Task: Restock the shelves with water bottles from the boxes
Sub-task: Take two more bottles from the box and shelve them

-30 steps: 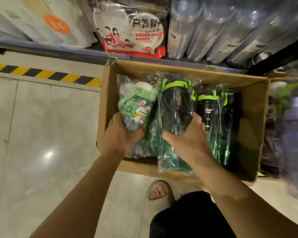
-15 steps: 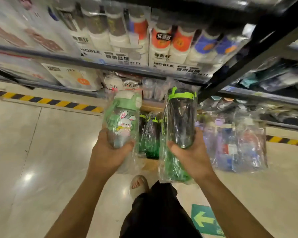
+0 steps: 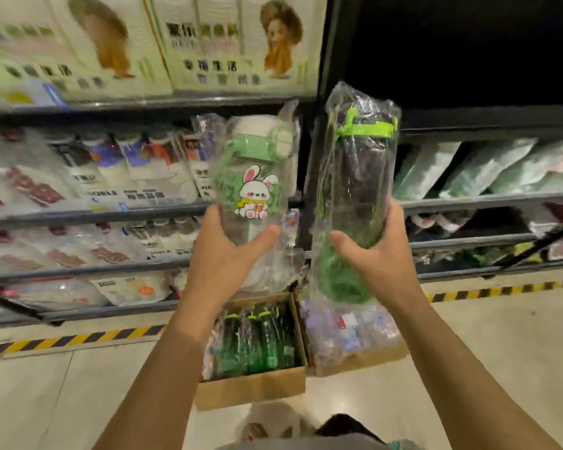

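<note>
Head view: the left hand [image 3: 223,258] grips the rabbit bottle [image 3: 254,190] low on its body, thumb across the front and fingers behind. The right hand [image 3: 382,258] is curled the same way round the dark bottle [image 3: 355,177]. Both bottles stand upright at mid-frame, side by side but apart, each inside a clear bag, raised in front of the shelves [image 3: 95,216]. Gripping the lower half probably keeps the caps up and the tops free, so each can be set down base first. One bottle per hand also suggests two are to be placed in a single trip. Beneath the hands, at lower centre, the left box [image 3: 251,389] sits open on the floor with green-capped bottles [image 3: 257,342] packed in a row. Just beside it, the right box [image 3: 371,357] holds bagged bottles [image 3: 348,329] with a purple and blue tint, too blurred to describe further. Shelves at left are crowded with packaged goods; the bay at upper right is too dark to judge.
</note>
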Demonstrator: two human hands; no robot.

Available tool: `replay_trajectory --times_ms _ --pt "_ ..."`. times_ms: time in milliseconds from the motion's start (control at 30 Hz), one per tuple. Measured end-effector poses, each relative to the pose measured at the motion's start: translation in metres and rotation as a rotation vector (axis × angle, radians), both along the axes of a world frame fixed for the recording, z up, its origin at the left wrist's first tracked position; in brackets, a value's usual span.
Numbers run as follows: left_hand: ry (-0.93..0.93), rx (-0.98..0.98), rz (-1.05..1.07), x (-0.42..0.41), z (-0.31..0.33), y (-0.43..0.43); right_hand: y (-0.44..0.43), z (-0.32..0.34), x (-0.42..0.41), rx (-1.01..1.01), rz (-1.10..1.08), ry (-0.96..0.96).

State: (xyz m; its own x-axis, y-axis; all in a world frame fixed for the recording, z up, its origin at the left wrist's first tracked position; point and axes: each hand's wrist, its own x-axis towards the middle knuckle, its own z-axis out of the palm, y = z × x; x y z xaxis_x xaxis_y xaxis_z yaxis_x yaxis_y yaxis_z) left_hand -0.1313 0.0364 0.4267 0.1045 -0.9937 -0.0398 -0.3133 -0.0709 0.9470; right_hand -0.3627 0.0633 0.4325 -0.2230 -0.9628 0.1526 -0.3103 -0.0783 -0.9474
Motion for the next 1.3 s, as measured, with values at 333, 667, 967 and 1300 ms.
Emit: replay_trajectory --times_ms 333,667,967,1300 --pt "0.116 -0.342 -0.135 -0.156 0.140 0.003 0.033 0.125 -0.158 -0.356 -0.119 0.008" --pt "0.264 -0.478 -0.223 -0.357 0.204 -0.011 0.059 0.195 -0.360 -0.516 -0.169 0.072" --pt "0.307 -0.588 -0.336 -0.503 0.255 -0.076 0.010 0.233 -0.501 -0.588 -0.267 0.080" --pt "0.380 -0.695 -0.449 -0.637 0.306 -0.196 -0.107 0.277 -0.619 -0.714 -0.321 0.196"
